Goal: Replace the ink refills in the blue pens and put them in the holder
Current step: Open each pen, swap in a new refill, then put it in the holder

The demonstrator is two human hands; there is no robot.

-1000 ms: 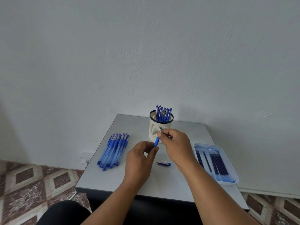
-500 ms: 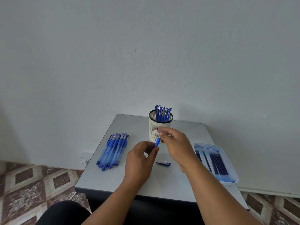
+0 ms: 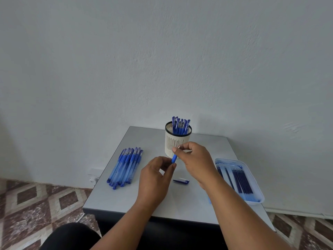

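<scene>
hands meet over the table (image 3: 126,199) just in front of the holder (image 3: 177,141). right hand (image 3: 195,161) pinches the pen (image 3: 174,158) by its upper part, fingers closed on it, blue grip end pointing down toward the left hand (image 3: 155,179). left hand's thumb and fingers are curled close together right at the pen's lower tip; whether they hold a small piece such as the tip section, i cannot tell. a loose cap (image 3: 181,181) lies on the table just below the hands. untreated pens (image 3: 126,166) lie in a bundle to the left, refills (image 3: 239,179) in the tray (image 3: 259,199) on the right, finished pens (image 3: 180,126) upright in the holder. the step looks like taking the tip end apart or screwing it back. to do it well: keep the barrel steady with the right hand, twist with the left only, keep both pieces in line so threads do not cross, and work low over the table so a dropped small part stays near the cap.
</scene>
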